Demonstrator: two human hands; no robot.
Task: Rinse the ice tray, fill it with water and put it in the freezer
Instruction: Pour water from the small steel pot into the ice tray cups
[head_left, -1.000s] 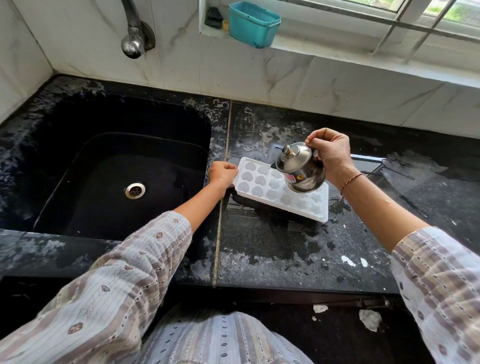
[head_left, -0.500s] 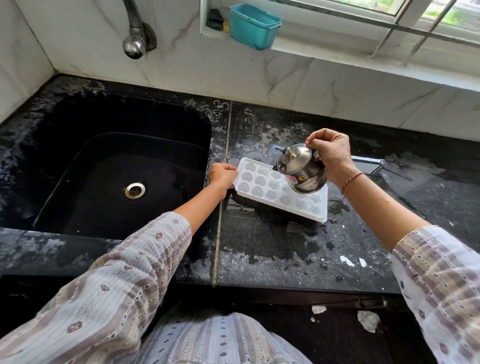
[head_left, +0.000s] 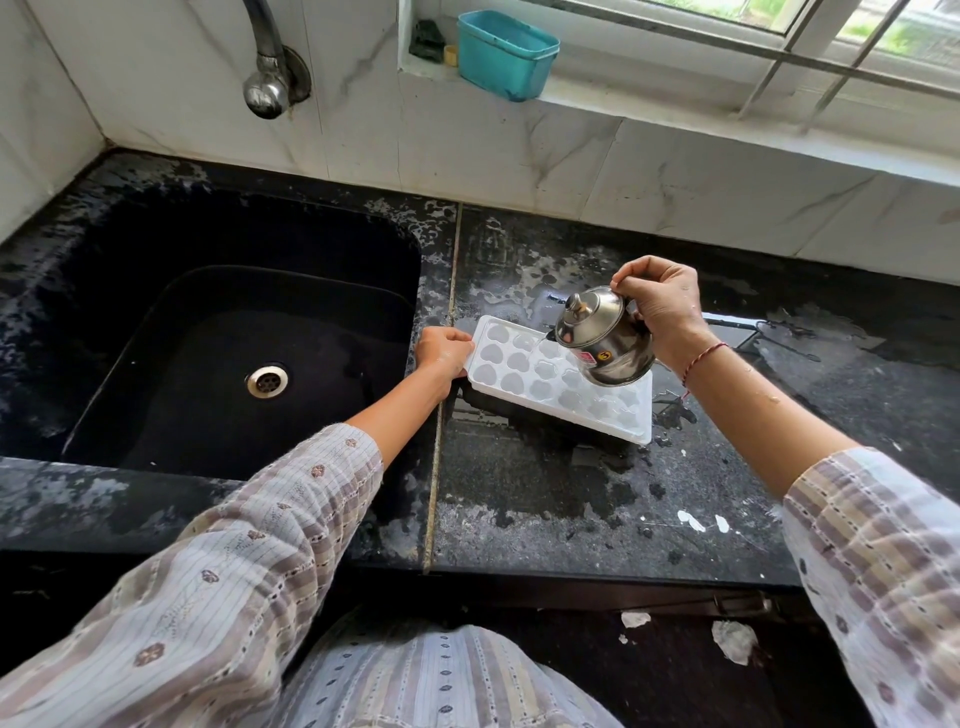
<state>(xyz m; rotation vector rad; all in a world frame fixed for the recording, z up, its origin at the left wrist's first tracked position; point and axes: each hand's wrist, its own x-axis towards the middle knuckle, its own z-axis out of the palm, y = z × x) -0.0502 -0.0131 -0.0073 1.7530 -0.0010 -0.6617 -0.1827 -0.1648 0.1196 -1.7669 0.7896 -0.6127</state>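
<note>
A white ice tray (head_left: 524, 374) with heart-shaped cells lies on the wet black counter, just right of the sink. My left hand (head_left: 443, 352) grips its left end. My right hand (head_left: 661, 306) holds a small lidded steel pot (head_left: 602, 338) by its handle, tilted to the left over the tray's middle. A thin stream of water runs from the pot's spout into a cell in the far row. The pot hides part of the tray's far right side.
A black sink (head_left: 218, 332) with a steel drain (head_left: 266, 381) lies to the left, under a wall tap (head_left: 267, 88). A teal tub (head_left: 506, 54) stands on the window sill. The black counter (head_left: 571, 509) is wet and blotched; paper scraps lie on the floor (head_left: 732, 642).
The pot has shifted slightly along the tray while staying tilted and pouring. My left hand keeps its grip on the tray's end.
</note>
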